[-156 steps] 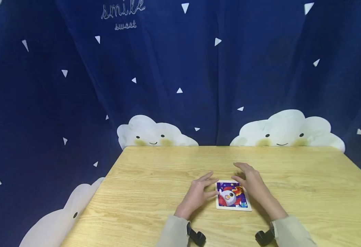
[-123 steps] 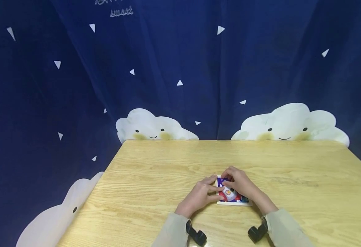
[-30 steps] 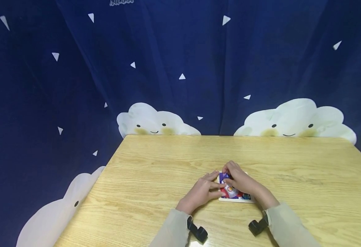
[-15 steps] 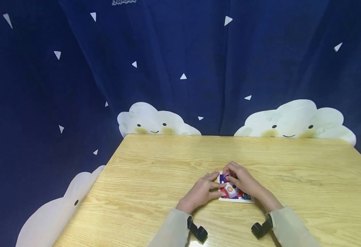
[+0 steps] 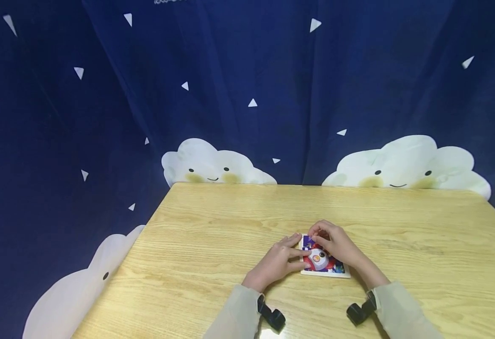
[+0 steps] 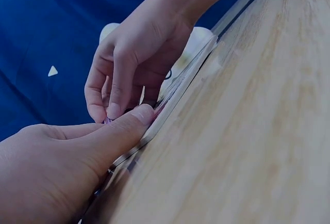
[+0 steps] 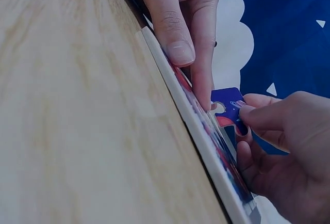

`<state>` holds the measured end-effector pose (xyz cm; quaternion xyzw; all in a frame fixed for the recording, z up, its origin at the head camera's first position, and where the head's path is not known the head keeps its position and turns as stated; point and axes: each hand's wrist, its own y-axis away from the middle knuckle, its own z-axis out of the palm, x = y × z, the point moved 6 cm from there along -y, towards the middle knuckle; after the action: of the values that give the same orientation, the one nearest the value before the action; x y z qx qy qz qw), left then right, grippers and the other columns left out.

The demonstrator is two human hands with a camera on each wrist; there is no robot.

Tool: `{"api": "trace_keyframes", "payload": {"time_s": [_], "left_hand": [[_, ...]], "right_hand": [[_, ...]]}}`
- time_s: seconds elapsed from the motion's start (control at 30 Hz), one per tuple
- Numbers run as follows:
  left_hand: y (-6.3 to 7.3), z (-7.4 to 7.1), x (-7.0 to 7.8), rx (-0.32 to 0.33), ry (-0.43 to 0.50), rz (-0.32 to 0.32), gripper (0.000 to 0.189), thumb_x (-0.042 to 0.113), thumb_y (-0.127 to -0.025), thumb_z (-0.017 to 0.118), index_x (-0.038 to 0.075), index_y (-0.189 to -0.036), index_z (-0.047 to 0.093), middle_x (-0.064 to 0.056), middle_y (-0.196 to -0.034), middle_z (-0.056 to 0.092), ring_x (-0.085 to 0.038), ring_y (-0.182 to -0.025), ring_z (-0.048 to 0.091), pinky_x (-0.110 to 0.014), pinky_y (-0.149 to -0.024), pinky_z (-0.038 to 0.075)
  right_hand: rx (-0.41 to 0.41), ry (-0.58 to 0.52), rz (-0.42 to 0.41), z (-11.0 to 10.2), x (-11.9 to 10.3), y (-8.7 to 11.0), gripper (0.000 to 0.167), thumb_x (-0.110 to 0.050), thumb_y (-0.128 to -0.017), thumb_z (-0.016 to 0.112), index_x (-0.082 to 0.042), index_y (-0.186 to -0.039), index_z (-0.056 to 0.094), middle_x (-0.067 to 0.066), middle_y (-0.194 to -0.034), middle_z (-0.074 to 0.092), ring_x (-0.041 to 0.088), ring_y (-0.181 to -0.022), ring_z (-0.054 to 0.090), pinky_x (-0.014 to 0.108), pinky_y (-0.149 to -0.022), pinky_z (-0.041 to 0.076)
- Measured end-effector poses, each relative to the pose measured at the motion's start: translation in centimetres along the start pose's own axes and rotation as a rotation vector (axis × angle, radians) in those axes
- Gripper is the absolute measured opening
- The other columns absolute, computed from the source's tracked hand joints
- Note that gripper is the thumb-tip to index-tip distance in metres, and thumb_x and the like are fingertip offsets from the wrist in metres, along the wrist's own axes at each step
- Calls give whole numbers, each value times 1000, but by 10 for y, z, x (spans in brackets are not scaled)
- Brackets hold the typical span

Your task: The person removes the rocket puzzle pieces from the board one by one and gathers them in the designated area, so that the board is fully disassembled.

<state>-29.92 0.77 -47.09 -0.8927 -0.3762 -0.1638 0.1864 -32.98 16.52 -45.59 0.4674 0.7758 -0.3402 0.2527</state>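
Note:
A small square jigsaw puzzle (image 5: 318, 260) with a white border and a cartoon rocket lies flat on the wooden table. Its upper part is partly covered by my right hand (image 5: 336, 242). That hand pinches a purple jigsaw piece (image 7: 233, 104) between thumb and fingers, which the right wrist view shows standing tilted up at the board. Whether the piece is fully clear of the board, I cannot tell. My left hand (image 5: 273, 263) rests its outstretched fingers on the puzzle's left side, with the left thumb (image 6: 142, 114) on the near part.
The light wooden table (image 5: 213, 221) reaches back to a dark blue curtain (image 5: 230, 56) printed with white triangles and smiling clouds. Each wrist carries a black camera mount, the left mount (image 5: 276, 320) and the right mount (image 5: 356, 313) standing near the front of the table.
Earlier both hands hovered around the puzzle; then the left fingers settled on its left side and the right hand worked at its upper left. Lately the right hand has shifted slightly right, pinching the piece.

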Motion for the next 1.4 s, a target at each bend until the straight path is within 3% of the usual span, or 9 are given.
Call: {"api": "trace_keyframes", "payload": {"time_s": [0.33, 0.67, 1.07, 1.4], "left_hand": [[-1, -3, 3, 19, -4, 48, 39, 41, -91, 66, 21, -125, 68, -15, -153, 42, -23, -144, 40, -42, -121, 32], [1, -2, 2, 11, 16, 15, 39, 42, -91, 65, 24, -125, 68, -13, -154, 41, -25, -144, 39, -45, -119, 35], [0, 0, 1, -4, 11, -16, 41, 46, -90, 65, 27, -126, 66, -9, -156, 39, -23, -146, 37, -46, -120, 33], [-1, 2, -2, -12, 19, -50, 44, 48, -89, 64, 30, -128, 64, -7, -157, 38, -21, -147, 35, -54, -117, 35]], "right_hand": [[5, -17, 27, -3, 7, 1, 13, 2, -93, 61, -11, -95, 66, 5, -96, 65, 5, -84, 59, 18, -74, 52], [8, -23, 70, -15, 12, 8, 7, -8, -95, 62, -12, -98, 67, 5, -100, 67, 7, -87, 60, 18, -76, 52], [9, -19, 136, -28, 21, 18, 10, -4, -94, 61, -13, -97, 67, 5, -100, 67, 9, -88, 60, 18, -77, 52], [55, 13, 137, -41, 29, 25, 9, -3, -93, 62, -11, -96, 67, 6, -97, 66, 3, -81, 57, 18, -72, 50]]}}
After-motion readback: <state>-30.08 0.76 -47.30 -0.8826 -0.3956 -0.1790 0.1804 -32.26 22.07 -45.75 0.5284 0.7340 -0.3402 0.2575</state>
